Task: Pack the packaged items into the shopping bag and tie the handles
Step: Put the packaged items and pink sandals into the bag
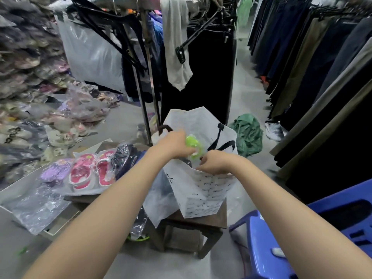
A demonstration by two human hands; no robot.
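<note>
A white shopping bag (203,190) with black print and black handles stands open on a small dark wooden stool (209,222). My left hand (173,144) is shut on a bright green packaged item (192,144), held over the bag's mouth. My right hand (214,164) pinches the bag's near rim and holds it open. Something dark lies inside the bag. To the left, pink packaged slippers (82,174), a second red-pink pair (105,171), a purple packaged pair (57,170) and a dark packaged item (124,158) lie on a flat white board.
A clothes rack with black trousers and hangers (201,73) stands right behind the stool. Piles of bagged slippers (30,77) fill the left side. A blue plastic stool (314,234) is at the right front, a green cloth (248,135) on the floor, hanging trousers (322,77) at right.
</note>
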